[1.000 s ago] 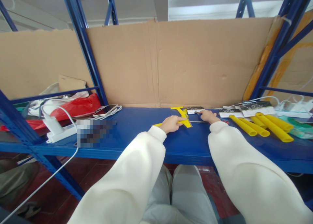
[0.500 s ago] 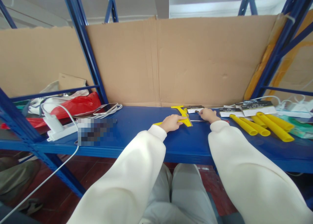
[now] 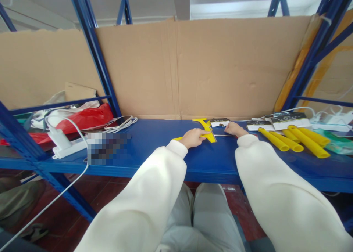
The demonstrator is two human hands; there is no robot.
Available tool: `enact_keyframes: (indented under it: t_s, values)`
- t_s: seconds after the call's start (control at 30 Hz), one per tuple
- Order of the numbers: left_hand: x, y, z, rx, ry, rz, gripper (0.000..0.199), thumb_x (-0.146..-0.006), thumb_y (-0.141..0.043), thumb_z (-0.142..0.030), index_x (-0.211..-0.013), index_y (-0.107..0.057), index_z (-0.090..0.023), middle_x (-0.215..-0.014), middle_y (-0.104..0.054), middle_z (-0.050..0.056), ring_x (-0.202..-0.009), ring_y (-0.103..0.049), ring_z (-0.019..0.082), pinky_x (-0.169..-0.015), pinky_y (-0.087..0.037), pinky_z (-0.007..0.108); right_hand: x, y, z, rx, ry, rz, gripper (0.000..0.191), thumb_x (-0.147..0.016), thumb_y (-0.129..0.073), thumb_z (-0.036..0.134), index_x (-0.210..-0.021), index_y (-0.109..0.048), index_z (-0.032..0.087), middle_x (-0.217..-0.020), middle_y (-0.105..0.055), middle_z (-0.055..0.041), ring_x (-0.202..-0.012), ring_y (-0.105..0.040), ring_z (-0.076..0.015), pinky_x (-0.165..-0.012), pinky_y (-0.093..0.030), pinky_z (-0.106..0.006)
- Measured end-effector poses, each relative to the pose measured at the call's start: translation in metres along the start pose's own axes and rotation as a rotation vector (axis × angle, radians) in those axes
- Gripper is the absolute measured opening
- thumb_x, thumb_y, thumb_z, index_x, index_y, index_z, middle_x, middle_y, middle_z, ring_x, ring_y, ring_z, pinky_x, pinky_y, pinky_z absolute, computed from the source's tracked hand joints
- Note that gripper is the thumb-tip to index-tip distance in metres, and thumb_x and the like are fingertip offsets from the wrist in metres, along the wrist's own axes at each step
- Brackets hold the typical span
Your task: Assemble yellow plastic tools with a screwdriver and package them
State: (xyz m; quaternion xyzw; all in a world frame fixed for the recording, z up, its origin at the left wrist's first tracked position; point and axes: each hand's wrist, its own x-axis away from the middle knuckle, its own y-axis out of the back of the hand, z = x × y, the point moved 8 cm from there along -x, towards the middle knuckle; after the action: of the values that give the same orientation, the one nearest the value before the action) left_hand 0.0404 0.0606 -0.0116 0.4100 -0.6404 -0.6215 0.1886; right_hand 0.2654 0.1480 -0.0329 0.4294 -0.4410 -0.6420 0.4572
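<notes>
My left hand (image 3: pixel 193 138) is closed around the yellow handle of a scraper (image 3: pixel 210 136), whose wide head lies on the blue shelf. Just behind it is another yellow T-shaped piece (image 3: pixel 200 121), touching or overlapping it. My right hand (image 3: pixel 234 129) is closed on a screwdriver (image 3: pixel 224 135). Its thin metal shaft points left at the scraper's head, and a bit of red shows by my wrist. The tip and most of the grip are hard to make out. Behind the hands lies a black-and-white card (image 3: pixel 220 122).
Several yellow tube handles (image 3: pixel 307 141) and printed cards (image 3: pixel 288 121) lie to the right. On the left are a white power strip (image 3: pixel 70 148), a phone (image 3: pixel 119 122), cables and a red bag (image 3: pixel 88 118). Cardboard (image 3: pixel 220 68) walls the back of the blue shelf (image 3: pixel 154 156).
My right hand's fingers look more curled in, with the wrist slightly turned. The left hand and the scraper stay in place.
</notes>
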Motion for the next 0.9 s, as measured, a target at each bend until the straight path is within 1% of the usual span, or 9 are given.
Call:
enact_keyframes:
  t_s: [0.13,0.2,0.27,0.37,0.43,0.5,0.57,0.67,0.9]
  values:
    - [0.001,0.000,-0.002,-0.018,-0.009,0.016,0.044,-0.096,-0.055,-0.026,-0.139,-0.062,-0.033,-0.139,-0.065,0.002,-0.126,-0.062,0.023,-0.105,-0.048,0.031,0.005,-0.001,0.003,-0.002,-0.051,0.037,0.027,-0.080,-0.062,0.024,-0.101,-0.075,0.015,-0.102,-0.074,-0.0163,-0.105,-0.068,-0.0296,-0.093,-0.049,-0.042]
    - [0.002,0.000,-0.003,-0.033,-0.014,0.025,0.045,-0.097,-0.054,-0.026,-0.140,-0.061,-0.033,-0.138,-0.065,0.003,-0.126,-0.062,0.023,-0.105,-0.048,0.032,0.008,0.001,0.006,-0.027,-0.064,0.028,0.025,-0.078,-0.061,0.020,-0.098,-0.076,0.015,-0.101,-0.075,-0.0151,-0.105,-0.067,-0.0296,-0.094,-0.049,-0.042]
    - [0.002,0.000,-0.004,-0.047,-0.022,0.029,0.045,-0.097,-0.054,-0.025,-0.140,-0.061,-0.033,-0.137,-0.066,0.003,-0.125,-0.063,0.023,-0.105,-0.048,0.032,0.012,0.005,0.015,-0.121,-0.011,0.016,0.022,-0.078,-0.060,0.018,-0.092,-0.076,0.014,-0.098,-0.076,-0.0141,-0.103,-0.068,-0.0283,-0.091,-0.050,-0.039]
    - [0.003,0.000,-0.006,-0.061,-0.033,0.028,0.043,-0.097,-0.055,-0.025,-0.138,-0.063,-0.033,-0.135,-0.067,0.004,-0.123,-0.064,0.024,-0.105,-0.049,0.033,0.020,0.011,0.035,-0.376,0.112,0.018,0.017,-0.078,-0.059,0.017,-0.083,-0.075,0.013,-0.092,-0.076,-0.0108,-0.095,-0.069,-0.0239,-0.085,-0.052,-0.031]
    - [0.003,0.001,-0.006,-0.067,-0.036,0.028,0.043,-0.096,-0.055,-0.025,-0.137,-0.064,-0.033,-0.134,-0.068,0.005,-0.123,-0.064,0.025,-0.104,-0.049,0.034,0.027,0.014,0.049,-0.526,0.191,0.036,0.014,-0.077,-0.060,0.018,-0.078,-0.074,0.015,-0.090,-0.077,-0.0071,-0.091,-0.069,-0.0215,-0.085,-0.052,-0.029]
    - [0.003,0.001,-0.006,-0.068,-0.037,0.027,0.042,-0.096,-0.055,-0.025,-0.137,-0.064,-0.033,-0.133,-0.068,0.005,-0.123,-0.064,0.025,-0.104,-0.049,0.034,0.035,0.016,0.065,-0.611,0.284,0.053,0.010,-0.075,-0.063,0.018,-0.073,-0.073,0.017,-0.086,-0.077,-0.0043,-0.089,-0.069,-0.0202,-0.086,-0.052,-0.029]
    - [0.003,0.001,-0.006,-0.072,-0.038,0.022,0.042,-0.096,-0.056,-0.025,-0.137,-0.064,-0.033,-0.133,-0.068,0.005,-0.122,-0.064,0.025,-0.105,-0.049,0.034,0.043,0.018,0.077,-0.640,0.363,0.052,0.009,-0.073,-0.065,0.017,-0.067,-0.071,0.018,-0.085,-0.076,-0.0033,-0.089,-0.068,-0.0193,-0.088,-0.051,-0.029]
    - [0.003,0.001,-0.006,-0.082,-0.041,0.017,0.042,-0.096,-0.056,-0.025,-0.136,-0.065,-0.033,-0.132,-0.068,0.005,-0.120,-0.065,0.024,-0.104,-0.049,0.034,0.050,0.019,0.088,-0.641,0.421,0.040,0.012,-0.071,-0.065,0.014,-0.060,-0.067,0.019,-0.086,-0.076,-0.0038,-0.089,-0.068,-0.0184,-0.090,-0.050,-0.028]
    - [0.003,0.000,-0.007,-0.092,-0.056,0.019,0.042,-0.096,-0.056,-0.025,-0.136,-0.065,-0.032,-0.131,-0.068,0.006,-0.120,-0.066,0.025,-0.104,-0.049,0.035,0.052,0.017,0.095,-0.608,0.477,0.059,0.016,-0.071,-0.063,0.011,-0.057,-0.064,0.019,-0.082,-0.074,-0.0030,-0.086,-0.067,-0.0174,-0.088,-0.050,-0.028]
